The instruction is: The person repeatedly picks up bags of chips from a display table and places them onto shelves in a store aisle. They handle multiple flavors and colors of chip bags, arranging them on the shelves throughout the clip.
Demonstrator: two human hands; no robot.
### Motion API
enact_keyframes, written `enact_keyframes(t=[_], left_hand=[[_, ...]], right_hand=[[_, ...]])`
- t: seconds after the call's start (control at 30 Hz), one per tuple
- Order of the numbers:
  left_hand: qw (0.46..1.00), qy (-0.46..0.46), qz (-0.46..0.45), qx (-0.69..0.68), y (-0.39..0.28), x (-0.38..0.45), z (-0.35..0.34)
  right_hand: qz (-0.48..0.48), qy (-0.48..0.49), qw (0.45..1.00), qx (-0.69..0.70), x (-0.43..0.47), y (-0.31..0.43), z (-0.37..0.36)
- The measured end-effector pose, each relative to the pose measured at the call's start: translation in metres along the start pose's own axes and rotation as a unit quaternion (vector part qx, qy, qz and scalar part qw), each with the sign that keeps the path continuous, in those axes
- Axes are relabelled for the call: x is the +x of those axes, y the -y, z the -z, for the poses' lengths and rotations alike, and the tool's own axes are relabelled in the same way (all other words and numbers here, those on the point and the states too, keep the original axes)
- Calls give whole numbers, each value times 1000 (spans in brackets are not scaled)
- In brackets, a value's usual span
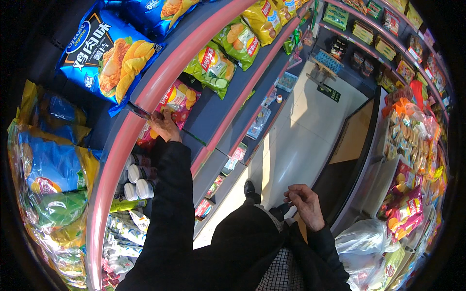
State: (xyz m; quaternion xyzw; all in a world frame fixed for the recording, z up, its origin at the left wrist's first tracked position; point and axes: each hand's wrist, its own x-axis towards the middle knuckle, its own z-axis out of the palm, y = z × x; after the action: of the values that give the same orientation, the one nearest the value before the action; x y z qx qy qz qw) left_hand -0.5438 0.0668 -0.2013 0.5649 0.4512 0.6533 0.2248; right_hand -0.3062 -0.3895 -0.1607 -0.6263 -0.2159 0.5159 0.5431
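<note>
My left hand (165,125) reaches between the shelf levels and touches a red Lay's chip bag (182,103). Part of the bag lies behind the fingers and the upper shelf's pink edge, so I cannot tell whether the hand grips it. Two green Lay's bags (213,69) sit beside it on the same level. Above, a large blue chip bag (113,58) stands on the upper shelf. My right hand (305,207) hangs over the aisle in front of my body, fingers loosely bent and apart, with nothing in it.
The pink shelf rail (120,152) curves along the left. White-lidded containers (136,182) and small packets (125,232) sit below it. At right, a dark-topped counter (338,171) borders the tiled aisle (305,134), with bagged snacks (411,138) and another red Lay's bag (407,211) beyond.
</note>
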Motion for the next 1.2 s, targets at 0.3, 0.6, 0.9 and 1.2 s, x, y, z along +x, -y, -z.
enact_keyframes(t=[0.3,0.6,0.9,1.2], left_hand=[[974,73,97,-193,27,-7,-6],[983,117,119,-71,15,-25,-7],[986,88,134,54,26,-17,14],[996,-3,-88,-9,15,11,101]], right_hand=[[-13,12,1000,-21,9,5,-3],[-23,13,999,-28,11,1,-1],[-19,14,1000,-20,9,-8,1],[-34,12,999,-20,9,-16,3]])
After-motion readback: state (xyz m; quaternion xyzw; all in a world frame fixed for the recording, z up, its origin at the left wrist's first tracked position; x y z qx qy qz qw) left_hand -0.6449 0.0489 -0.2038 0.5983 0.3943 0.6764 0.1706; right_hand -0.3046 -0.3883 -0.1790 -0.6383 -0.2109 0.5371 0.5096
